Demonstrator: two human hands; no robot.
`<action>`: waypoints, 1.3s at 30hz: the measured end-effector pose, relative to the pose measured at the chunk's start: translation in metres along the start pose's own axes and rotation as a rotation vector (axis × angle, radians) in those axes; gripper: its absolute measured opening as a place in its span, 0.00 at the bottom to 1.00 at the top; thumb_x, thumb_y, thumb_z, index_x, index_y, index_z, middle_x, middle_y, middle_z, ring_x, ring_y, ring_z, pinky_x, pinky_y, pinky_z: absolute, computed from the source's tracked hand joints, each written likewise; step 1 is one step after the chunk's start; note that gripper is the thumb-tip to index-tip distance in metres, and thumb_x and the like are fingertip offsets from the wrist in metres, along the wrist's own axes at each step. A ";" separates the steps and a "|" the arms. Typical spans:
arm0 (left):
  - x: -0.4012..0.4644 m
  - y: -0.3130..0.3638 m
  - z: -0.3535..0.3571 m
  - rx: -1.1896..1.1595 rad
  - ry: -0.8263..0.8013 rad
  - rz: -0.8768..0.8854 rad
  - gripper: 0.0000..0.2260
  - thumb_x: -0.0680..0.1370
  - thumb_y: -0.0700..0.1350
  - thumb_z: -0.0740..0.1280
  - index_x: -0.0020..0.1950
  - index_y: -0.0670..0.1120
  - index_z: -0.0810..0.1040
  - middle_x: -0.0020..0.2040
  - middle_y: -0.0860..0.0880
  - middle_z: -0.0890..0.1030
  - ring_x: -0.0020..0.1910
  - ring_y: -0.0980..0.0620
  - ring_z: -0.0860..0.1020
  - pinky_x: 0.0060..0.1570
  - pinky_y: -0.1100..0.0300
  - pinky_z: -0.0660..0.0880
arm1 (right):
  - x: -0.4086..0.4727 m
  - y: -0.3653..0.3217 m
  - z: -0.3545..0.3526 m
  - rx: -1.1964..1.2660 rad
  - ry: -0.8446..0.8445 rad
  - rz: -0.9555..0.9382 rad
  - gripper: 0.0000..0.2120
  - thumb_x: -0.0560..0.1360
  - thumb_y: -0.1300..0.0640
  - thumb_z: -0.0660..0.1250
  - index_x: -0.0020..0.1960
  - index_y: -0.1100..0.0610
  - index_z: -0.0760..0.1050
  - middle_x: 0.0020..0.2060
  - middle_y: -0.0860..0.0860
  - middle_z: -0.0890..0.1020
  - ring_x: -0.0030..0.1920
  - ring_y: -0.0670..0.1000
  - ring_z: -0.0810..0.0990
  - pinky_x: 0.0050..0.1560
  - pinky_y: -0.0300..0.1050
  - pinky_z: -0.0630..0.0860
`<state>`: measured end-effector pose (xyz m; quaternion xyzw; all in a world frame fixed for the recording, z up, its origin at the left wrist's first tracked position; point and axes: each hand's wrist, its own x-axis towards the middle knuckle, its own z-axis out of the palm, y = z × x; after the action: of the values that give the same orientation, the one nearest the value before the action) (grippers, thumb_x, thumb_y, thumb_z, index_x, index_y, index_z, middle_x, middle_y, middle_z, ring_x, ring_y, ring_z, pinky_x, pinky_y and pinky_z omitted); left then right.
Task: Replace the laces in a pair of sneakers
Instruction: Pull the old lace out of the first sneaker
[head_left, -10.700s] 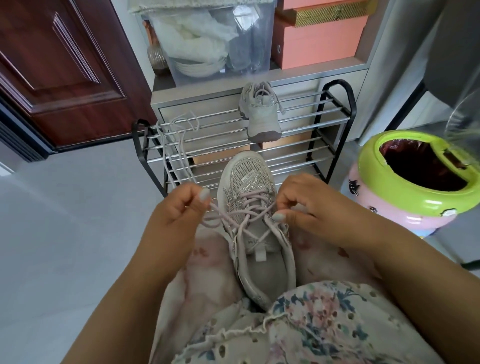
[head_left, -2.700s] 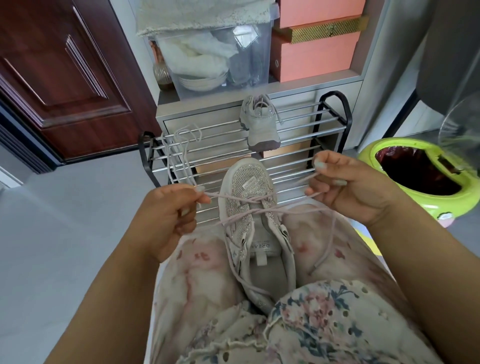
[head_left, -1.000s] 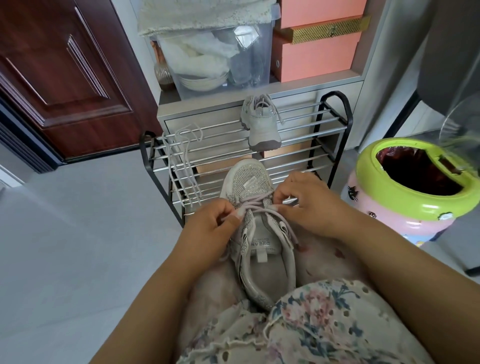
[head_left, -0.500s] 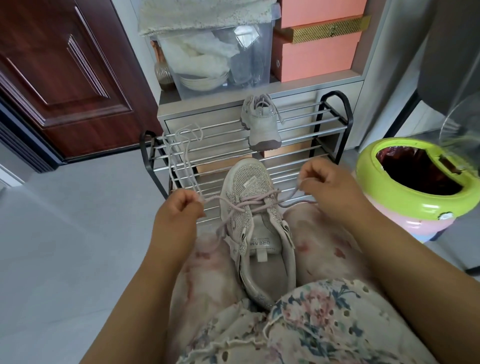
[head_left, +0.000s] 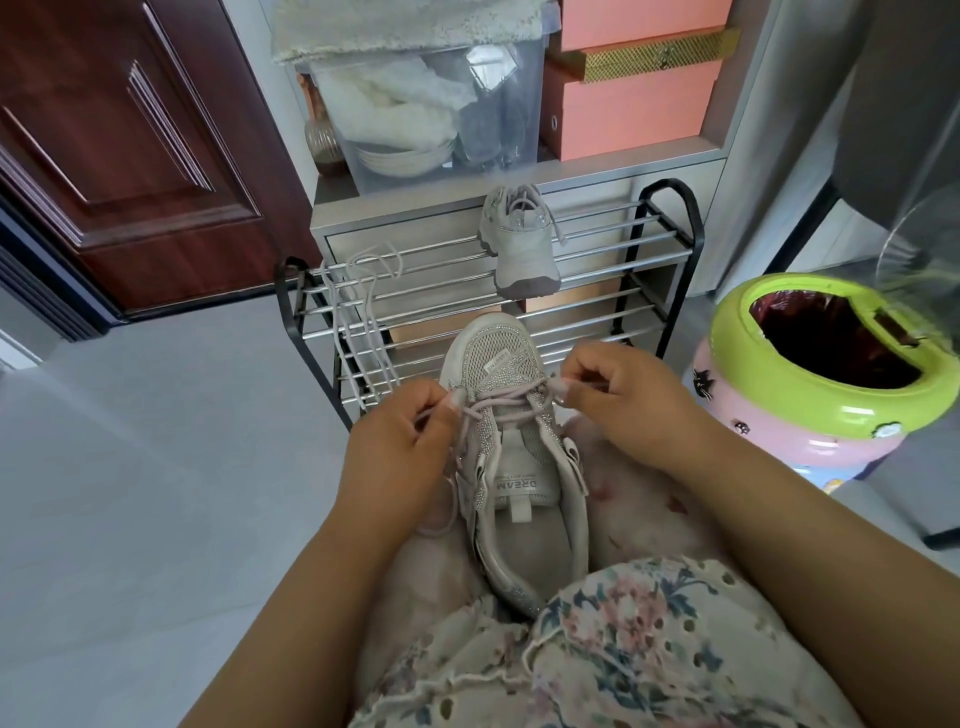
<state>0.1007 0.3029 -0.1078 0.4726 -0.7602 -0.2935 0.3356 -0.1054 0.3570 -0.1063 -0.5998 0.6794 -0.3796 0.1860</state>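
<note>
Far left: dark red-brown panelled door (head_left: 119, 156), grey floor (head_left: 130, 493) in front of it.

Metal shoe rack (head_left: 670, 249) stands far centre against a grey cabinet (head_left: 415, 218). Loose pale laces (head_left: 363, 322) hang over its left end, draped across the bars. On the cabinet top, a clear storage bin (head_left: 431, 109) with white items inside; to its right, stacked salmon-pink boxes (head_left: 628, 109).

Second sneaker (head_left: 519, 244) sits on the rack's top bars, right of the loose laces, toe pointing near, already laced.

Near centre: person seated, sneaker (head_left: 514, 467) lying on the lap between the knees, toe pointing far toward the rack, heel near. Tongue label reads "DREAM". Pinkish lace (head_left: 501, 402) crosses the lower eyelets only; upper eyelets bare.

Left hand (head_left: 400, 457) at the sneaker's left edge, fingers curled, thumb and forefinger pinching one run of the lace by the eyelets. A slack loop of the same lace trails below this hand onto the lap.

Right hand (head_left: 618, 395) at the sneaker's right edge, fingers curled, pinching the other lace end just beside the eyelet row.

Floral ruffled garment (head_left: 623, 649) covers the lap nearest.

Far right: pink bin with a green rim (head_left: 810, 389), dark liner inside, standing on the floor beside the rack.
</note>
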 end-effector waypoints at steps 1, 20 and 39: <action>0.000 0.000 -0.001 -0.047 0.038 -0.031 0.12 0.79 0.48 0.63 0.36 0.49 0.74 0.33 0.50 0.79 0.32 0.57 0.75 0.35 0.65 0.72 | 0.001 0.001 -0.002 0.022 0.058 0.011 0.13 0.75 0.57 0.68 0.33 0.50 0.69 0.28 0.45 0.72 0.31 0.42 0.70 0.33 0.37 0.63; 0.013 0.006 0.009 -1.141 0.057 -0.405 0.13 0.84 0.42 0.54 0.40 0.43 0.66 0.28 0.47 0.70 0.25 0.53 0.70 0.38 0.55 0.80 | -0.004 -0.010 -0.003 0.398 -0.060 0.013 0.06 0.64 0.56 0.68 0.35 0.57 0.72 0.36 0.58 0.79 0.35 0.47 0.76 0.40 0.45 0.72; 0.030 0.008 0.010 -1.168 -0.025 -0.707 0.11 0.82 0.40 0.58 0.40 0.43 0.67 0.24 0.50 0.65 0.16 0.60 0.62 0.17 0.69 0.66 | -0.006 -0.014 0.007 0.067 -0.066 -0.053 0.07 0.72 0.56 0.70 0.37 0.47 0.75 0.35 0.39 0.80 0.36 0.41 0.77 0.38 0.34 0.71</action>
<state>0.0792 0.2798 -0.1008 0.4302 -0.2809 -0.7532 0.4108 -0.0892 0.3611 -0.1018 -0.6231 0.6437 -0.3870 0.2182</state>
